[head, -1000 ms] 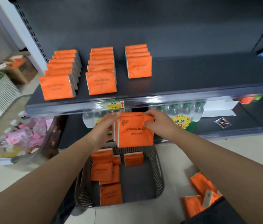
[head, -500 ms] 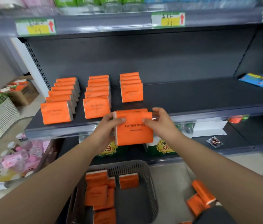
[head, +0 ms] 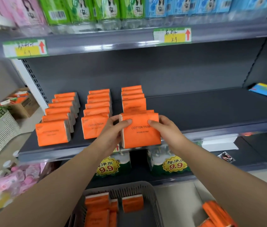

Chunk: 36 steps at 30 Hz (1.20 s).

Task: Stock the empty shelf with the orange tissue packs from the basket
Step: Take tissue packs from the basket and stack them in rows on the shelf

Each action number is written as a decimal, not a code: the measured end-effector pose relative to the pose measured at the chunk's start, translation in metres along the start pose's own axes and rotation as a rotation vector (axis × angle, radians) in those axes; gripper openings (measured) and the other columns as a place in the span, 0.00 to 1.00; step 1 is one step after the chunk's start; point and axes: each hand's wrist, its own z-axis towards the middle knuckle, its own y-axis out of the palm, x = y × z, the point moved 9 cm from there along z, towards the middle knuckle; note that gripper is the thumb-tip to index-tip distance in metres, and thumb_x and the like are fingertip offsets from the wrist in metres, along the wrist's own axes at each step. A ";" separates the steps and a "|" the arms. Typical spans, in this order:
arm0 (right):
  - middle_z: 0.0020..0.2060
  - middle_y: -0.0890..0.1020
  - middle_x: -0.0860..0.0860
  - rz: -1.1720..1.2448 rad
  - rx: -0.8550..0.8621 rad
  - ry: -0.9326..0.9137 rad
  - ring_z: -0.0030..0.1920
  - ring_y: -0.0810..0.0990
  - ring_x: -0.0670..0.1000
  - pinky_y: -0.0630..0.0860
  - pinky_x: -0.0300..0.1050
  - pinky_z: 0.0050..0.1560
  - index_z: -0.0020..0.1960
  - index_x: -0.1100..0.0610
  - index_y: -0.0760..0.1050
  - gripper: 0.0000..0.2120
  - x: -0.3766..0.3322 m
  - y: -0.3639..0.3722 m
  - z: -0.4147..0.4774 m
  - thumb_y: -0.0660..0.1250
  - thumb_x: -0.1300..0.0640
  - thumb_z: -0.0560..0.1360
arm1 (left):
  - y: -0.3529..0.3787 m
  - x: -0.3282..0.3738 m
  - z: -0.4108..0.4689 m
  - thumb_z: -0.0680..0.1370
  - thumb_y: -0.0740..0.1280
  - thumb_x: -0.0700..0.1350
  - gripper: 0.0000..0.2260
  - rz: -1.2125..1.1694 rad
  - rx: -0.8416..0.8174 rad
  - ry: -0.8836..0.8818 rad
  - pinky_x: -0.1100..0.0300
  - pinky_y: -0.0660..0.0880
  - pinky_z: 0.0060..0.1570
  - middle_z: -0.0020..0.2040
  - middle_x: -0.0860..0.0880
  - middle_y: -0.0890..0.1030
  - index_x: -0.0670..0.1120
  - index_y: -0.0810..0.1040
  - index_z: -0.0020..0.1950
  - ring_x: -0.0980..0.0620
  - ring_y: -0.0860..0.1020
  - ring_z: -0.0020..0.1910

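Seeing on my feed: left hand [head: 111,130] and right hand [head: 166,128] pinch 1 upright orange tissue pack [head: 140,135]; it fronts row 3 [head: 133,103] on the grey shelf [head: 211,112].

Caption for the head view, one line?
Left hand and right hand hold orange packs at the shelf front; more lie in the basket.

The left hand [head: 111,133] and right hand [head: 167,130] grip an upright orange plastic-wrapped tissue pack [head: 140,135] by its sides at the front edge of the dark grey metal shelf [head: 211,112], before the rightmost row of matching packs [head: 133,104], above a grey slatted plastic basket [head: 150,190].
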 end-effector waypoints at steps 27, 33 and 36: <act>0.50 0.77 0.44 -0.195 -0.012 -0.100 0.50 0.77 0.44 0.74 0.36 0.47 0.59 0.44 0.66 0.14 0.027 0.004 0.122 0.65 0.57 0.78 | -0.019 -0.021 0.120 0.77 0.68 0.45 0.26 0.118 0.138 0.092 0.47 0.74 0.63 0.65 0.49 0.77 0.54 0.66 0.74 0.49 0.78 0.61; 0.65 0.72 0.54 -0.249 -0.004 -0.081 0.61 0.75 0.52 0.74 0.50 0.62 0.71 0.51 0.64 0.24 0.035 0.009 0.127 0.65 0.59 0.77 | -0.024 -0.033 0.122 0.78 0.68 0.48 0.24 0.167 0.187 0.090 0.43 0.72 0.65 0.66 0.49 0.75 0.57 0.66 0.73 0.47 0.76 0.64; 0.66 0.71 0.55 -0.251 -0.001 -0.074 0.62 0.74 0.53 0.73 0.53 0.64 0.72 0.51 0.62 0.26 0.038 0.009 0.127 0.66 0.59 0.77 | -0.024 -0.036 0.121 0.78 0.67 0.50 0.26 0.207 0.176 0.080 0.43 0.70 0.66 0.67 0.50 0.74 0.58 0.63 0.74 0.48 0.74 0.65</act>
